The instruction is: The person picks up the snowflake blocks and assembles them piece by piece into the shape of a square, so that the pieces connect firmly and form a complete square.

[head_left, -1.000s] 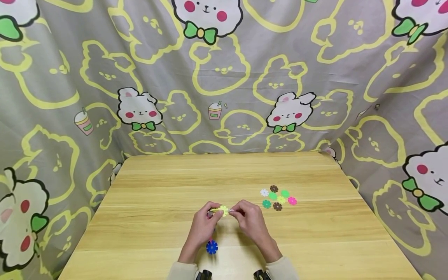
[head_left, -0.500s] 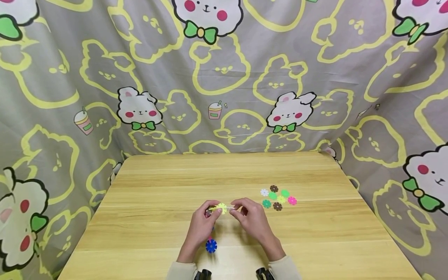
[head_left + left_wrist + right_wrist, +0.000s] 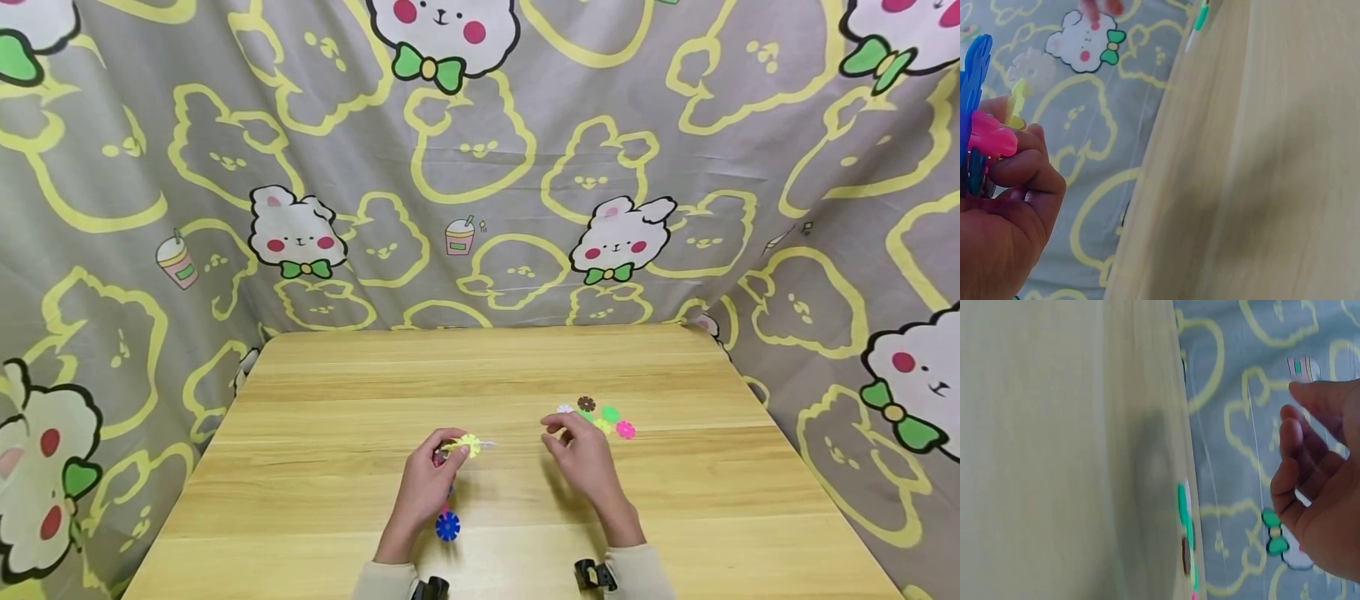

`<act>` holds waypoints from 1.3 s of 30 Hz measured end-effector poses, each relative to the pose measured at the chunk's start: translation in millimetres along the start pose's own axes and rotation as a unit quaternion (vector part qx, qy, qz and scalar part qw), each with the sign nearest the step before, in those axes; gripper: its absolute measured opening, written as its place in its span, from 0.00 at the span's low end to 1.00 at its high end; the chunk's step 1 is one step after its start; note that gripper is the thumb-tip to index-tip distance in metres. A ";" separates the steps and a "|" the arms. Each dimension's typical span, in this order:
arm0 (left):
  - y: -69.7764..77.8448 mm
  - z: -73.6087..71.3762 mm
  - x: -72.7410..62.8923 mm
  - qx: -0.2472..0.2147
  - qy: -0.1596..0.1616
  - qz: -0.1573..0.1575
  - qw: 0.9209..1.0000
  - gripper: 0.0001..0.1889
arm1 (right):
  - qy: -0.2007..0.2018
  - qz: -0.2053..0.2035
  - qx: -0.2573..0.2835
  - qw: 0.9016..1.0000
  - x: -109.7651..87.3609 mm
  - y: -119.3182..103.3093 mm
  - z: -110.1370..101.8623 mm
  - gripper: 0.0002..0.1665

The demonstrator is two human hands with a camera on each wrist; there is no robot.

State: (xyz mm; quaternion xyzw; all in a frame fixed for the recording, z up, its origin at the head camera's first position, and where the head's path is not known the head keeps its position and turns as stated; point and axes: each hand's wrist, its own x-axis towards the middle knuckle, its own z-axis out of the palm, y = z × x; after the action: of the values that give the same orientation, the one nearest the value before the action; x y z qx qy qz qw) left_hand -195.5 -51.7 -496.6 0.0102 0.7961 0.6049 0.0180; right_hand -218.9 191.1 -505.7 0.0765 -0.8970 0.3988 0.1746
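Observation:
My left hand (image 3: 427, 483) pinches a joined string of slotted plastic flower discs above the table. A yellow disc (image 3: 471, 444) shows at its thumb, with a whitish disc (image 3: 488, 444) seen edge-on to the right. At the lower end hangs a blue disc (image 3: 447, 527). In the left wrist view a pink disc (image 3: 992, 134) and a pale translucent disc (image 3: 1032, 69) belong to the same string; the palm hides some of it. My right hand (image 3: 588, 458) holds nothing, its fingers loosely bent, near the loose discs. In the right wrist view a gap separates thumb and fingers.
Several loose discs lie on the wooden table (image 3: 360, 392) at right of centre, among them a brown disc (image 3: 586, 404), a green disc (image 3: 611, 413) and a pink disc (image 3: 626, 430). My right hand covers some. A patterned curtain (image 3: 510, 275) surrounds the table's back and sides.
My right hand has let go of the whitish disc and moved right, towards the loose discs. The left hand has shifted slightly left with the joined string.

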 end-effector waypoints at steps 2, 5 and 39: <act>-13.3 0.7 5.1 -0.003 0.002 0.002 1.000 0.11 | -0.009 0.047 -0.009 0.999 2.5 7.3 -8.3 0.13; -14.7 -0.1 4.7 -0.009 0.001 0.005 1.000 0.12 | -0.024 0.106 -0.015 0.994 4.3 18.1 -18.9 0.14; -18.3 -0.6 4.6 0.010 0.002 0.010 1.000 0.13 | -0.163 0.172 -0.153 0.959 -0.9 63.3 -38.2 0.21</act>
State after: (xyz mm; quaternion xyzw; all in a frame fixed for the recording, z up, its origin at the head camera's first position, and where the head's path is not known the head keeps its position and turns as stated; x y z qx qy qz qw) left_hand -200.0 -57.0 -514.1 0.0171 0.8018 0.5973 0.0106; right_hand -225.9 261.9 -525.9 -0.0429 -0.9632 0.2631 -0.0354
